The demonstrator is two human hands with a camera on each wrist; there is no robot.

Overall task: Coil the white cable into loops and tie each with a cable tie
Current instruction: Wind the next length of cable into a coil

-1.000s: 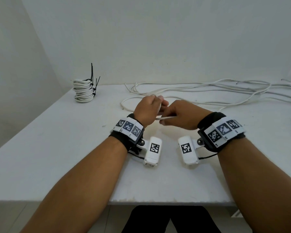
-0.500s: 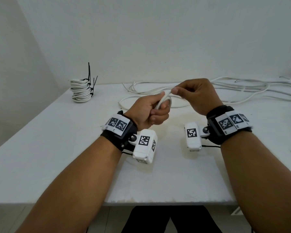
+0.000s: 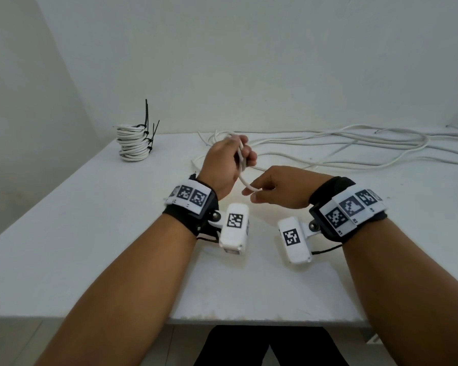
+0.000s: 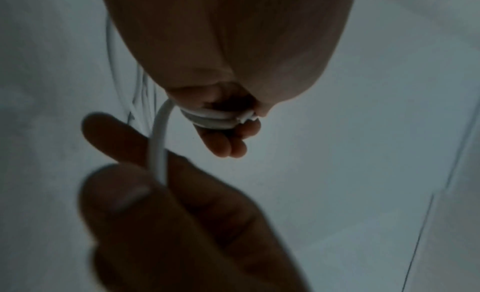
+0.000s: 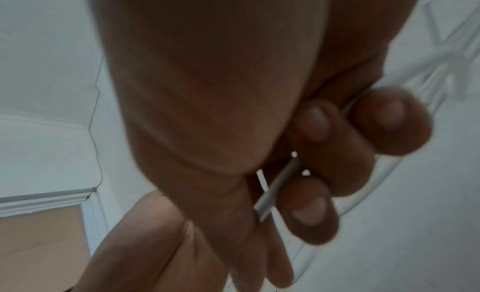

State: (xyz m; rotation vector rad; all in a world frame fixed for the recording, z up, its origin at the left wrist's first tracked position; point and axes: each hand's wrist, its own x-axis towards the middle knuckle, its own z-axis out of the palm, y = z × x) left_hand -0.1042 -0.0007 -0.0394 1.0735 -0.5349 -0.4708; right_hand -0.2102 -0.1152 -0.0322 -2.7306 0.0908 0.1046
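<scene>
My left grip (image 3: pixel 229 165) clamps the white cable (image 3: pixel 245 180) turns, right grip (image 3: pixel 278 187) pinching at 5 o'clock; slack could spring them loose

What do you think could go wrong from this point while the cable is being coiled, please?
The few loops in the left hand are held only by curled fingers, so they may spring open. The right hand pinches the white cable lightly, so it could slip. The slack on the table may tangle as it feeds in.
</scene>
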